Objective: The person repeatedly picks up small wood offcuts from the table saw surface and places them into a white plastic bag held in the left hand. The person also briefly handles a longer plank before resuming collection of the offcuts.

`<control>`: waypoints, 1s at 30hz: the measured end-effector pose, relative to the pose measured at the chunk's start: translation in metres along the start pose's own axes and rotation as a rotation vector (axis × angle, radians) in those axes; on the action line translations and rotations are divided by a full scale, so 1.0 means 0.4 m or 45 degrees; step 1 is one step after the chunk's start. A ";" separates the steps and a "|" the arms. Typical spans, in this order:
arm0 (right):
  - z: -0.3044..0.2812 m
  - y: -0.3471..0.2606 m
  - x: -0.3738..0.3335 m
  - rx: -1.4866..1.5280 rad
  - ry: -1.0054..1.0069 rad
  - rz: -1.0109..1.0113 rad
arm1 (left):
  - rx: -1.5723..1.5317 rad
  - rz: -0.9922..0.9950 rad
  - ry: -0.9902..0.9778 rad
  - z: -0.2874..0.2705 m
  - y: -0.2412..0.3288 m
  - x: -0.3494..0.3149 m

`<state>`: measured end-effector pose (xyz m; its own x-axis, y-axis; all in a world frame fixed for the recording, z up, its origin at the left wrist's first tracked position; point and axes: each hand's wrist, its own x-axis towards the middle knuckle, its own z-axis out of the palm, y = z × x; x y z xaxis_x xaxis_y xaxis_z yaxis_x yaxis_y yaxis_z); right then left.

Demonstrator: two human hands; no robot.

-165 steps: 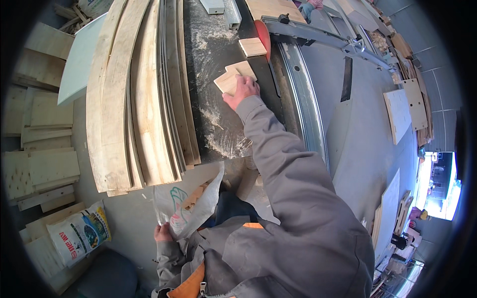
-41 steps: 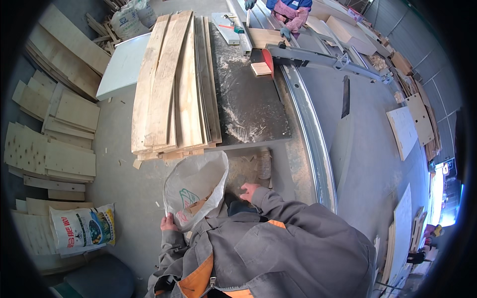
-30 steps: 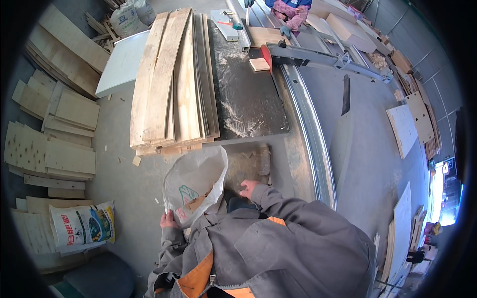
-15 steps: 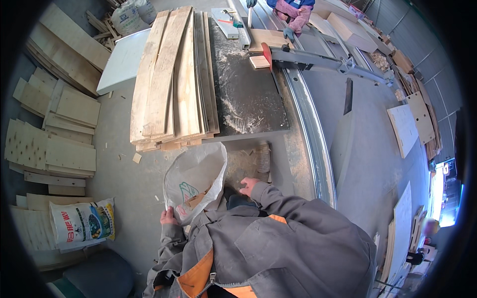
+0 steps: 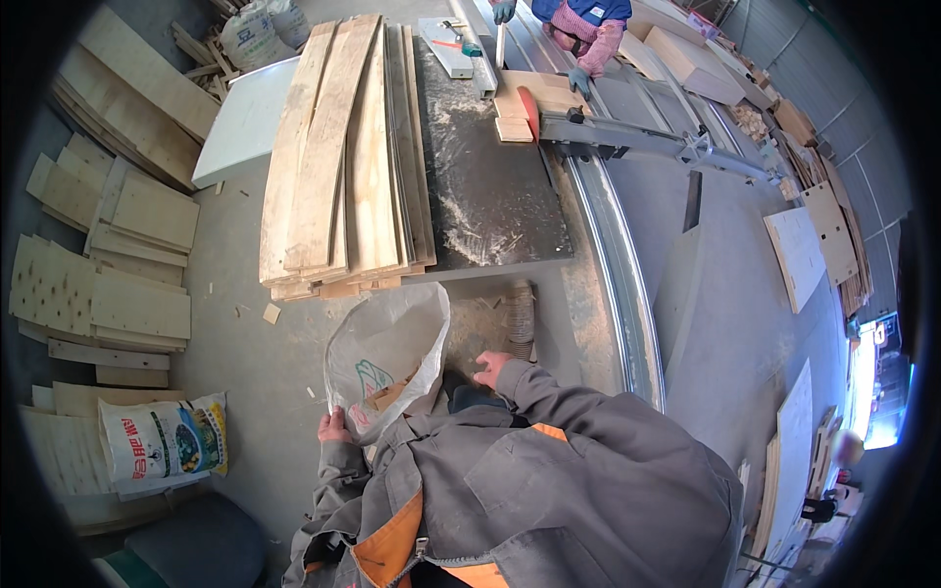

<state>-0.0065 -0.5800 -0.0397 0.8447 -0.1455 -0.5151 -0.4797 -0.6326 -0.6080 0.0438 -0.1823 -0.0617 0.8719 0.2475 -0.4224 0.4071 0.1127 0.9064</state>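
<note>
My left hand (image 5: pixel 335 426) is closed on the rim of a white woven sack (image 5: pixel 384 328), which hangs with its mouth gaping in front of me. Several wood offcuts (image 5: pixel 385 394) lie inside it. Right of the sack, my right hand (image 5: pixel 492 368) hovers with fingers loosely bent and apart, and nothing shows in them. Beyond, on the saw table, a board (image 5: pixel 544 90) lies against the red blade guard (image 5: pixel 529 112), with small cut strips (image 5: pixel 513 128) beside it. A co-worker's gloved hand (image 5: pixel 579 81) rests on that board.
A tall stack of long planks (image 5: pixel 333 147) covers the left of the dusty black saw table (image 5: pixel 490 196). A metal rail (image 5: pixel 627 294) runs along its right. A ribbed hose (image 5: pixel 520 318) is below the table edge. Plywood stacks (image 5: pixel 137 294) and a printed full sack (image 5: pixel 165 441) stand left.
The co-worker's board has shifted slightly toward me along the blade guard, and the hand on it has moved a little right. My hands and the sack stay nearly still.
</note>
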 end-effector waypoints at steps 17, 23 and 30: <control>0.021 -0.003 0.052 -0.005 -0.032 -0.027 | 0.100 -0.020 0.006 -0.012 0.017 0.012; -0.049 -0.016 0.046 0.069 -0.011 -0.024 | 0.007 -0.048 0.028 0.004 0.011 0.023; -0.181 0.006 0.037 -0.025 0.763 -0.219 | 0.073 -0.078 -0.015 0.023 0.020 0.029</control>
<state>0.0221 -0.6388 -0.0052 0.8985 -0.4385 0.0209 -0.3257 -0.6977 -0.6381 0.0597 -0.1872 -0.0592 0.8480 0.2307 -0.4771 0.4742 0.0720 0.8775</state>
